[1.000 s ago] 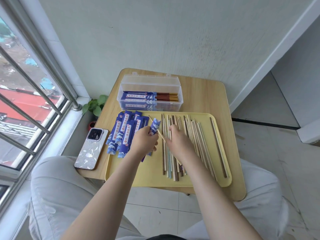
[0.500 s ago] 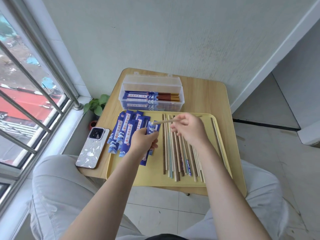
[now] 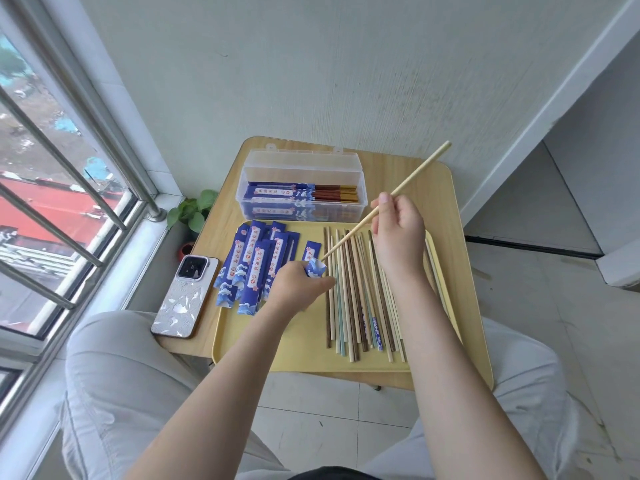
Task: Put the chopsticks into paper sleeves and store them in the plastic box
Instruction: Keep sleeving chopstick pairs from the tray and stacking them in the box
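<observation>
My right hand [image 3: 398, 233] pinches a pale wooden chopstick [image 3: 408, 183] held slanted, its thin tip down at the mouth of a blue paper sleeve [image 3: 316, 266]. My left hand [image 3: 299, 284] grips that sleeve above the yellow tray [image 3: 298, 351]. Several loose chopsticks [image 3: 356, 299] lie side by side on the tray's right half. A fan of empty blue sleeves [image 3: 254, 265] lies on its left half. The clear plastic box [image 3: 301, 183] stands open behind the tray and holds sleeved chopsticks.
A phone [image 3: 187, 296] lies on the small wooden table [image 3: 446, 209] left of the tray. A small potted plant [image 3: 192, 213] sits beside the table near the window bars. My knees are under the table's near edge.
My right hand lifted one chopstick off the tray and swung it from level to steeply slanted, bringing its tip to the sleeve's opening. My left hand kept the sleeve in place.
</observation>
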